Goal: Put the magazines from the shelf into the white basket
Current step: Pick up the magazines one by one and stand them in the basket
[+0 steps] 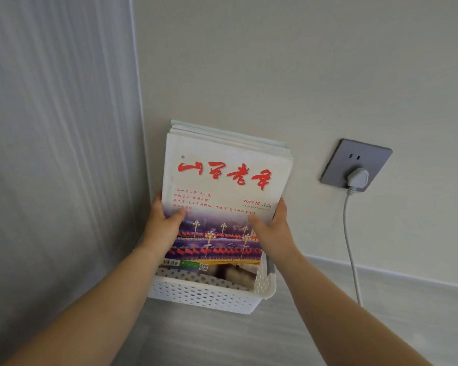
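At nine o'clock in the view hangs a ribbed grey panel (58, 154). Just inside it, the left hand (164, 223) clamps the stack of magazines (222, 180) at its own eight o'clock edge, thumb flat on the front cover and fingers hidden behind. The stack stands almost upright against the wall, with its lower edge over the mouth of the white basket (204, 297) at six o'clock; I cannot tell whether it touches the bottom. Something brownish and blurred already lies inside. The right hand (273, 228) grips the four o'clock edge the same way. At three o'clock a wall socket (354, 159) carries a plug (357, 178). This looks like the lowering step: next, slide the stack straight down inside the rim, then release both grips.
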A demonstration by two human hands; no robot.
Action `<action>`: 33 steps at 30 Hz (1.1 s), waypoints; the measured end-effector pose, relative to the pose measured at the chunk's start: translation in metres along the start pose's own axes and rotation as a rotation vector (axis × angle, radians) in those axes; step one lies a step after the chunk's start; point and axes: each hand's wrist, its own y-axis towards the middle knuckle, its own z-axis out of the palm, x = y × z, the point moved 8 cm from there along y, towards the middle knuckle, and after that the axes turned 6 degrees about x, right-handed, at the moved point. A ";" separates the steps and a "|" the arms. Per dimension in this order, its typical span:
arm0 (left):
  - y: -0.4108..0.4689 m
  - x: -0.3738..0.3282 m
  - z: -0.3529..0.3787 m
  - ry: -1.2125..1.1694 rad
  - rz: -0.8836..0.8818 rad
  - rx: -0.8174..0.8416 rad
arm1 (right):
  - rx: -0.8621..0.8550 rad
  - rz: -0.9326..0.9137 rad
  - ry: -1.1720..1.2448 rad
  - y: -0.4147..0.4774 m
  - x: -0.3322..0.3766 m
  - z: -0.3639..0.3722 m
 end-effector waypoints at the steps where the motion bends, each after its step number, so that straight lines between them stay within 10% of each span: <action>1: 0.001 0.002 0.001 -0.007 0.000 0.008 | 0.000 -0.016 -0.013 0.002 -0.001 0.003; 14: -0.062 -0.028 0.022 0.386 0.319 -0.212 | -0.035 -0.032 -0.270 -0.034 -0.014 -0.035; 23: -0.175 -0.015 0.205 0.544 0.336 0.476 | -0.348 0.041 -0.293 -0.158 -0.065 -0.206; 33: -0.268 0.013 0.416 0.654 0.284 0.774 | -0.705 0.583 -0.659 -0.339 -0.159 -0.484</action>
